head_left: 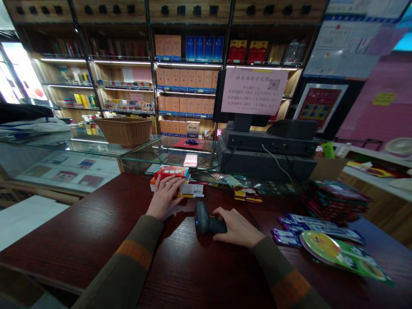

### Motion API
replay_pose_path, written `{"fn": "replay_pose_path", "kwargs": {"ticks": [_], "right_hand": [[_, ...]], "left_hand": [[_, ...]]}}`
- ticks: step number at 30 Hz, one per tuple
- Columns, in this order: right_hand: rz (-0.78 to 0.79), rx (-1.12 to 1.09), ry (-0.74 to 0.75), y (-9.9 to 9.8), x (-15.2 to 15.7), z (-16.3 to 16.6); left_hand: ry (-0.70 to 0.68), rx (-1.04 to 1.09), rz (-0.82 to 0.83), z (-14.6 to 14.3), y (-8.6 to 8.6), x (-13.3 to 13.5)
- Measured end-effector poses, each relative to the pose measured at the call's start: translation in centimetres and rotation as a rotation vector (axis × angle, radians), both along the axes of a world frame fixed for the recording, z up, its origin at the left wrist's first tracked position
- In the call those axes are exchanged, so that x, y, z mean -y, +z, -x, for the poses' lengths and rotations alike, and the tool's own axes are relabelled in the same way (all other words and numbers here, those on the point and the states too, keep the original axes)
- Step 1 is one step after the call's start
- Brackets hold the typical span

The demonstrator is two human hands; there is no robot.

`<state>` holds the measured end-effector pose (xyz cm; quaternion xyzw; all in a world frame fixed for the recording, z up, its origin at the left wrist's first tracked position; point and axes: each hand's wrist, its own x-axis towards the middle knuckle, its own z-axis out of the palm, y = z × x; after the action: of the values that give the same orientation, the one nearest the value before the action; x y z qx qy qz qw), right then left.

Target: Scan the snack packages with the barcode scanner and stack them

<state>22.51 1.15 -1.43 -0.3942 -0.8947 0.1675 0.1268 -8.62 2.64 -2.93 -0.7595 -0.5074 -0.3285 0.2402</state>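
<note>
My left hand [166, 195] lies over a small stack of boxes, its fingers stretched out and slightly apart. They touch a red box [175, 171] with white lettering, the top one. Beside these fingers, a pale box with a barcode [193, 189] shows its printed side. Closed around the handle of a black barcode scanner [202, 218] is my right hand [240, 226]. The scanner rests low at the dark wooden counter, its head pointing left with a small blue light lit. Part of its handle is hidden by my fingers.
Purple packets [315, 228], a green blister pack [347, 255] and a stack of dark packets [336, 199] lie at right. Small yellow-red packs [247, 195] sit ahead. Behind stand a register with a screen [268, 148], a wicker basket [125, 130] and stocked shelves.
</note>
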Motion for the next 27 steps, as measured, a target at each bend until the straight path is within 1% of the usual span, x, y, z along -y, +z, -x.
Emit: {"fn": "replay_pose_path", "kwargs": {"ticks": [3,7,12,16,20,27], "right_hand": [[-0.032,-0.041,-0.024,-0.1,-0.3,-0.3],[-0.060,-0.076,-0.008,-0.2,-0.5,-0.4],[-0.089,-0.115,-0.007,0.4,-0.1,0.1],[-0.048,-0.140,-0.015,1.1,0.5,0.3],[0.006,-0.158,-0.007,1.3,0.9,0.2],[-0.014,-0.183,-0.018,1.2,0.8,-0.3]], "left_hand": [[0.004,0.002,0.007,-0.1,0.0,0.1],[0.004,0.011,0.013,-0.2,0.0,0.1],[0.021,0.029,-0.015,-0.2,-0.1,0.0],[0.038,0.042,-0.036,-0.1,-0.2,-0.1],[0.057,0.056,-0.048,0.1,-0.3,-0.2],[0.080,0.059,-0.029,0.4,-0.7,-0.3]]}}
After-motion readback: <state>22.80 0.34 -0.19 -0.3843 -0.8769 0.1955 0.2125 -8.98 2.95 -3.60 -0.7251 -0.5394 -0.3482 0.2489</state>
